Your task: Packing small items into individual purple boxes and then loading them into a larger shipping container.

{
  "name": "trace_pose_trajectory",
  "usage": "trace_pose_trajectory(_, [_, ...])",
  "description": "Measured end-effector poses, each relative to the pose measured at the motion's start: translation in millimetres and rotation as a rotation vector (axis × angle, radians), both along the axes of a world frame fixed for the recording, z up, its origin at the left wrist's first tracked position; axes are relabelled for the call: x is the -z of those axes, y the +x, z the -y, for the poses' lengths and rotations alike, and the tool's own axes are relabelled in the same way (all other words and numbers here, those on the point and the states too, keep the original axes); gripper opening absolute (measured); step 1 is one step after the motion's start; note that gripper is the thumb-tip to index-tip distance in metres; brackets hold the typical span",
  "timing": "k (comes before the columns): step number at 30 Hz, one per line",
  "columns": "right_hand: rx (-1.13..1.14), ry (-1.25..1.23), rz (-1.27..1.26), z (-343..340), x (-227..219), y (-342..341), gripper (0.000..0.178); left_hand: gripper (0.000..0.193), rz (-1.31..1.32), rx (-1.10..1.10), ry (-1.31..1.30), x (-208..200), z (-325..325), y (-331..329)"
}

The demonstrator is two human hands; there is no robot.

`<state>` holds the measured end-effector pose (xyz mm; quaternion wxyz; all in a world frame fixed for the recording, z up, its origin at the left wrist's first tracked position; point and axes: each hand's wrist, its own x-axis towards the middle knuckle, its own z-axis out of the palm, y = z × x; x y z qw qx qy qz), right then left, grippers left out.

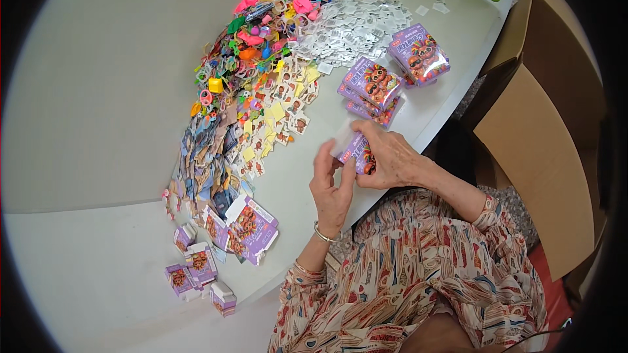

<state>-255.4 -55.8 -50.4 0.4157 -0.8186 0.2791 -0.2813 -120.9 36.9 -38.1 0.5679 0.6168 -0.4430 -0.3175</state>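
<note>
Patterned clothing [418, 242] is seen below the purple pack [360, 149], which is grasped by left hand [332, 189] and right hand [396, 160]; similar packs [376, 84] are stacked beyond it, nearer the right.

Worn on the head, the camera looks steeply down past the patterned shirt [418, 248] to the table [468, 36], near the left hand [332, 191] and right hand [394, 160]; I notice its wide, round view bends the table's edge and reaches the cardboard box [536, 163] at right.
</note>
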Motion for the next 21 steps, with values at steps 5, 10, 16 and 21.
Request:
trace_pose_trajectory(5, [0.022,0.157,-0.115,-1.8,-2.8,-2.3,0.08,0.032,0.428,0.103,0.018,0.4,-3.9,6.8])
trace_pose_trajectory(10, [-0.009,-0.02,-0.117,-10.2,3.8,-3.0,0.08,0.028,-0.095,0.123,0.157,2.0,2.4,24.3])
trace_pose_trajectory(16, [-0.026,-0.101,-0.064,-13.4,8.6,-2.5,0.078,0.017,0.029,0.123,0.224,-5.6,5.3,14.8])
trace_pose_trajectory(21, [-0.022,-0.076,-0.07,-16.2,6.5,-2.0,0.078,0.021,0.464,0.11,0.184,-6.0,2.9,11.9])
